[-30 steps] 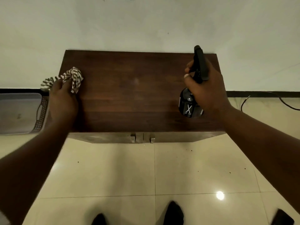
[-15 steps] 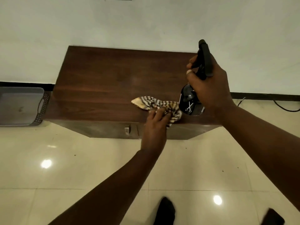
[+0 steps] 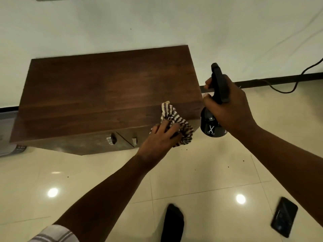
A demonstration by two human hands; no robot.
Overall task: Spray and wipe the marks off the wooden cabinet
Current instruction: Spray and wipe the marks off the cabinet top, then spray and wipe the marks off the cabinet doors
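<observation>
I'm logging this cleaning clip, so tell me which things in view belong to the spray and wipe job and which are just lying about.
Part of the job:
wooden cabinet
striped cloth, pressed down by the left hand
black spray bottle, gripped by the right hand

Just lying about:
phone on the floor
black cable along the wall
grey tray, partly out of view
</observation>
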